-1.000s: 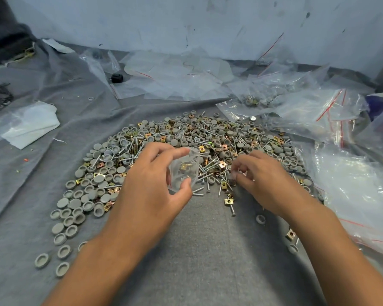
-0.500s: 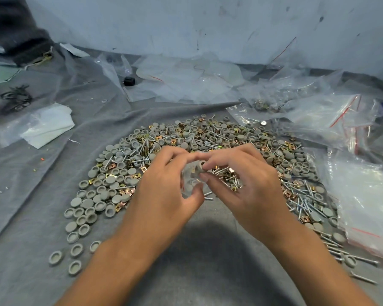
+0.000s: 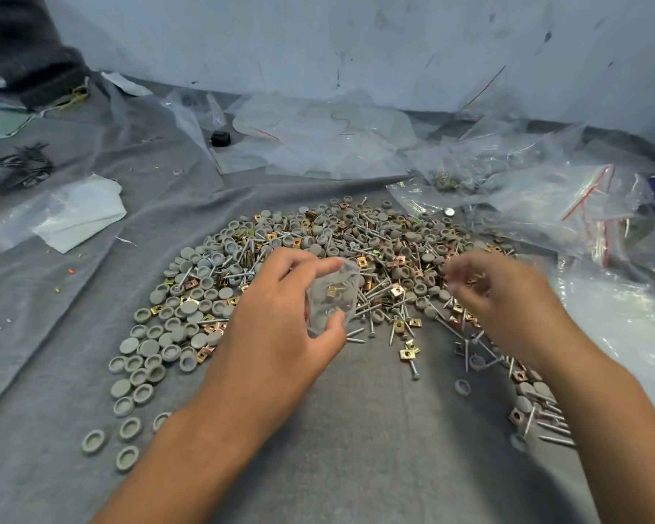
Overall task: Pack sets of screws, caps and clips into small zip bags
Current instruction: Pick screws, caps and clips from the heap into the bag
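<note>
Left hand: the left hand [image 3: 277, 327] held a small zip bag [image 3: 331, 296] pinched between thumb and forefinger, above the near edge of the pile.
Small zip bag: clear, held upright, with a brass clip and grey caps visible inside.
Right hand: the right hand [image 3: 507, 308] hovered over the right part of the pile, fingers curled; its fingertips were blurred, so I could not tell whether they held anything.
Pile: grey caps [image 3: 174, 334], screws [image 3: 371, 296] and brass clips [image 3: 408, 352] lay mixed on the grey cloth surface [image 3: 375, 448], caps mostly to the left.
Far right: a heap of clear bags with red zip lines [image 3: 583, 198].
Far left: a folded white sheet [image 3: 80, 217] lay well apart from the pile.
Far centre: a small black object [image 3: 220, 138] sat among flat clear plastic.
</note>
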Demonstrator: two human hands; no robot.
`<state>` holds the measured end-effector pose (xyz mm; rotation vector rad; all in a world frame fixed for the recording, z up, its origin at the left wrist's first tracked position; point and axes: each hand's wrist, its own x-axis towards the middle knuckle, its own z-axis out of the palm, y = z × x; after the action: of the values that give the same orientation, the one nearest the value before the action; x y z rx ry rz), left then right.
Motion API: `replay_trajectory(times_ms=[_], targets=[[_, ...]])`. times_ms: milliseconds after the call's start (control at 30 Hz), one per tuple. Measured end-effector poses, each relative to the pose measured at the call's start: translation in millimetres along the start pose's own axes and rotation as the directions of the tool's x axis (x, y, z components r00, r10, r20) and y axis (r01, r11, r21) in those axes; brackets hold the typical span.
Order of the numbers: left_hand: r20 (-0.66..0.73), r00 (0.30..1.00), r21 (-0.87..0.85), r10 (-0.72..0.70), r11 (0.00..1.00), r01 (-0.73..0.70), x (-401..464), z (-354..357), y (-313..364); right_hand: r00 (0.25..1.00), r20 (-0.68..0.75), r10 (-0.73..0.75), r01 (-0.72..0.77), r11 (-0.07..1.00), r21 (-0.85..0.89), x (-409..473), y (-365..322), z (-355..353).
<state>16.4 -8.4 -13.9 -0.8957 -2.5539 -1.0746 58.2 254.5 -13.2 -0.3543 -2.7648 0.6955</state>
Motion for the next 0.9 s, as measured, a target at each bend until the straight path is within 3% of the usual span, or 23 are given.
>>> replay_trajectory(times_ms=[100,333,400,500,567,633,733,800,900], targets=[[0.004,1.000,0.004,0.004,1.000,-0.004,0.1,0.8,0.3,0.968,0.238,0.086,-0.039,0.980,-0.195,-0.5,21.0,6.3],[0.023,1.000,0.010,0.007,1.000,-0.008,-2.6,3.0,0.3,0.974,0.221,0.041,0.026,0.956,-0.292,-0.1,12.4,16.6],[0.026,1.000,0.010,0.006,1.000,-0.006,-2.5,3.5,-0.1,0.976,0.214,0.038,0.017,0.968,-0.251,-1.4,8.7,17.2],[0.047,0.999,0.014,0.005,1.000,-0.006,-0.8,5.4,4.1,0.997,0.075,0.003,-0.009,0.997,0.081,-7.6,-6.8,11.1],[0.057,0.998,0.002,0.008,1.000,-0.008,-0.5,7.1,7.8,0.981,-0.140,-0.138,0.166,0.962,0.216,-15.8,-26.5,10.5],[0.060,0.998,-0.008,0.011,1.000,-0.011,-1.2,7.4,8.9,0.910,-0.248,-0.333,0.380,0.908,0.175,-23.8,-48.9,18.2],[0.070,0.998,0.004,0.001,1.000,-0.001,-1.5,5.7,5.0,0.840,-0.206,-0.502,0.530,0.841,0.112,-28.1,-65.1,38.5],[0.069,0.998,0.005,-0.003,1.000,0.003,-1.9,5.2,2.3,0.855,-0.193,-0.480,0.510,0.847,0.153,-25.3,-66.8,42.0],[0.059,0.998,0.006,0.009,1.000,-0.010,-2.3,4.4,-0.1,0.912,-0.249,-0.326,0.379,0.902,0.207,-18.0,-57.7,29.9]])
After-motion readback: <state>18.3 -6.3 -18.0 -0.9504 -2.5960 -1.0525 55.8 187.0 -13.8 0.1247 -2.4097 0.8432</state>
